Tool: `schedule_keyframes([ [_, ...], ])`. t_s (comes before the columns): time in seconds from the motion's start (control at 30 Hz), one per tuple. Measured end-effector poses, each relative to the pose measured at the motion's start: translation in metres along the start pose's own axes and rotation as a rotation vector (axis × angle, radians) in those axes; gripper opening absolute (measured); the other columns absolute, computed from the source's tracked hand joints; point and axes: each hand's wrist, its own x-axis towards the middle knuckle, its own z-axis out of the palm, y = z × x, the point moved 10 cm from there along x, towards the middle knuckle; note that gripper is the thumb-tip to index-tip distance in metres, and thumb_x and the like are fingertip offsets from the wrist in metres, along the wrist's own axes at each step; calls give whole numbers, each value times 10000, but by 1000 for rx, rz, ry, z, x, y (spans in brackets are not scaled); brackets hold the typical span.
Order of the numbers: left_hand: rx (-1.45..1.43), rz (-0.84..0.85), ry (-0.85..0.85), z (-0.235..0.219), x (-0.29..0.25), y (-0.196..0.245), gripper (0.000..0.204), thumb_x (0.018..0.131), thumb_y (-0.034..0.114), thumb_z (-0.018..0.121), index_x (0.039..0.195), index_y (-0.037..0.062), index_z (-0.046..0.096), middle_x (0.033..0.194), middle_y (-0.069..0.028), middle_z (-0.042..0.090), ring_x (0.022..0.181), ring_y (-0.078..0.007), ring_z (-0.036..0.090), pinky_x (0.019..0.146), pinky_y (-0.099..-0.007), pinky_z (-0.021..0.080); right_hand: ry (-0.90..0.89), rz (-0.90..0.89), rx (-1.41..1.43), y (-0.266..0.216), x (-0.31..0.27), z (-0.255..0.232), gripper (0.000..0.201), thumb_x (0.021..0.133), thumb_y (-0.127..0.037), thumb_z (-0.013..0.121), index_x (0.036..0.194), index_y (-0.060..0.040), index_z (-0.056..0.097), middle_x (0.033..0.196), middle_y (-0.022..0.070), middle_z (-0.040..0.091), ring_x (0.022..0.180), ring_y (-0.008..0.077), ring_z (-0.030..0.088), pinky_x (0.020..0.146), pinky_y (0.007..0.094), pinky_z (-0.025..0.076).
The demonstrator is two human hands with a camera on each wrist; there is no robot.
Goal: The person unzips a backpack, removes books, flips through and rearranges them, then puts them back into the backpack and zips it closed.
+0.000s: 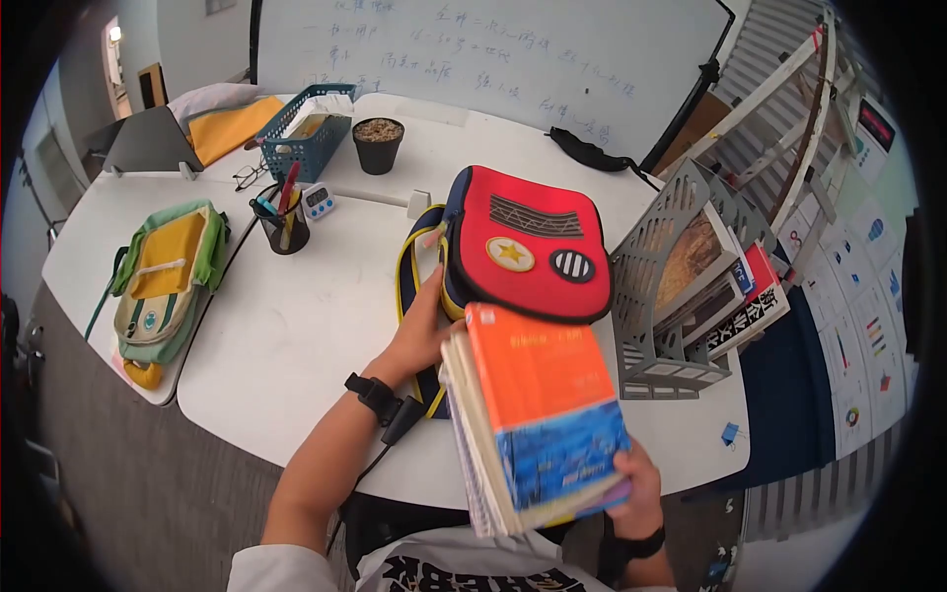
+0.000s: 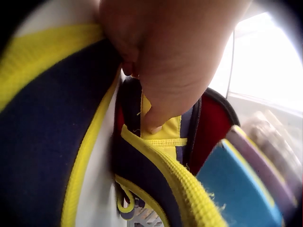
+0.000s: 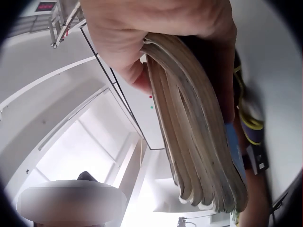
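At the table's near edge, the left hand (image 1: 419, 331) pinches the red backpack (image 1: 528, 242) open while the right hand (image 1: 636, 483) grips a stack of books (image 1: 538, 414), which apparently must next tilt down into the opening.

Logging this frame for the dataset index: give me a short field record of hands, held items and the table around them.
left hand: grips the yellow-trimmed edge of the red backpack at its opening
right hand: holds a stack of books by the lower end, orange and blue cover on top
stack position: tilted, top end at the backpack opening
backpack: lies on the white table
right of backpack: grey file rack with books in it
left side: green and yellow bag, pen cup
back: blue basket, small pot
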Motion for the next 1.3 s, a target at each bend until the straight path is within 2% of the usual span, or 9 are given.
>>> schedule_keyframes([
  [0.23, 60, -114, -18, -1, 3, 3, 909, 785, 125, 759, 1482, -5, 190, 1445, -223, 365, 1368, -331, 340, 1132, -379, 289, 55, 72, 2, 24, -4, 0, 601, 807, -98, 570, 1359, 63, 397, 1239, 174, 577, 1117, 270, 589, 984, 383, 452],
  [0.37, -29, -199, 203, -25, -2, -8, 607, 865, 58, 648, 1392, 0, 352, 1386, -192, 451, 1328, -276, 415, 1114, -383, 330, 89, 103, 6, 24, 43, -6, 522, 838, -166, 574, 1321, 6, 474, 1217, 130, 604, 1105, 258, 597, 954, 388, 478],
  [0.53, -26, -148, 461, -57, -6, 1, 195, 895, 50, 585, 1071, 0, 519, 1005, -79, 584, 922, -155, 591, 835, -291, 503, 109, 73, -49, 2, 121, 1, 395, 850, -218, 600, 1202, -41, 566, 1159, 102, 635, 1058, 256, 614, 924, 417, 500],
  [0.73, -30, -327, 424, -52, -9, -23, 203, 914, 155, 610, 1027, -3, 552, 840, -64, 606, 767, -127, 580, 680, -271, 482, 43, 13, -28, -6, 215, 17, 310, 849, -218, 626, 1104, -41, 608, 1104, 97, 650, 1015, 255, 619, 935, 418, 486],
  [0.87, -142, -565, 198, -25, -12, -55, 475, 965, 396, 544, 1181, -27, 552, 949, -97, 645, 822, -145, 589, 732, -284, 486, 32, -20, -14, -2, 226, 15, 338, 829, -196, 622, 1131, -52, 578, 1102, 105, 626, 1038, 256, 599, 939, 408, 478],
  [1.1, -497, -654, -80, 11, -18, -24, 654, 931, 412, 600, 1357, -40, 396, 1262, -143, 546, 1119, -175, 522, 934, -329, 441, -197, -123, 13, 4, 173, 32, 649, 798, -142, 640, 1378, -7, 383, 1270, 120, 542, 1192, 239, 519, 1041, 386, 389],
  [1.17, -388, -467, -152, 15, -13, 2, 860, 886, 550, 596, 1437, -14, 253, 1400, -150, 424, 1300, -228, 413, 1084, -367, 332, -214, -178, -100, -1, 168, 35, 706, 775, -124, 668, 1395, -9, 349, 1286, 120, 524, 1214, 236, 499, 1059, 384, 365],
  [1.2, -456, -427, -145, 14, -8, 9, 851, 846, 316, 712, 1409, -60, 197, 1353, -207, 444, 1279, -256, 448, 1067, -388, 367, -252, -243, -229, -9, 167, 42, 766, 753, -107, 696, 1411, -12, 315, 1301, 121, 507, 1237, 233, 480, 1077, 382, 341],
  [1.3, -464, -449, -107, 12, -5, 25, 911, 789, 256, 770, 1454, 14, 196, 1418, -156, 394, 1340, -252, 374, 1102, -392, 315, -312, -291, -336, -17, 162, 53, 884, 714, -82, 740, 1442, -26, 241, 1363, 130, 439, 1285, 236, 428, 1093, 373, 316],
])
